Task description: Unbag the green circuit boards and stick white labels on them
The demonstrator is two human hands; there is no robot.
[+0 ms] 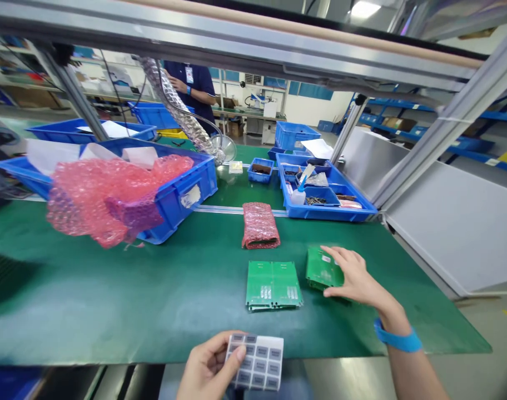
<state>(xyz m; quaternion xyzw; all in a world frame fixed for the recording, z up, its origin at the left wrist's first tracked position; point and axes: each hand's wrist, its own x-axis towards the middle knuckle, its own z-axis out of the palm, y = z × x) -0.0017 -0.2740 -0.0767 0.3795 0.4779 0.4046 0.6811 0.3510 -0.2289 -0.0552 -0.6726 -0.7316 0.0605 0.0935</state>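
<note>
My left hand point(209, 366) pinches a sheet of grey labels point(261, 365) at its left side, the thumb lying on top. The sheet has a bare strip at its upper right and is held over the table's front edge. My right hand point(356, 278) spans a small stack of green circuit boards point(320, 269), with fingers at the far edge and the thumb at the near edge. A white label shows on the top board. Left of it lies another stack of green circuit boards point(273, 284), flat on the table. A blue band point(397, 336) circles my right wrist.
Behind the boards lies a pink bubble-wrapped packet point(261, 225). A blue bin point(187, 194) with pink bubble wrap point(112, 194) spilling over stands left. At the back right, a blue tray point(332, 212) holds small bins and a bottle. A metal frame crosses overhead. A person point(195, 91) stands beyond.
</note>
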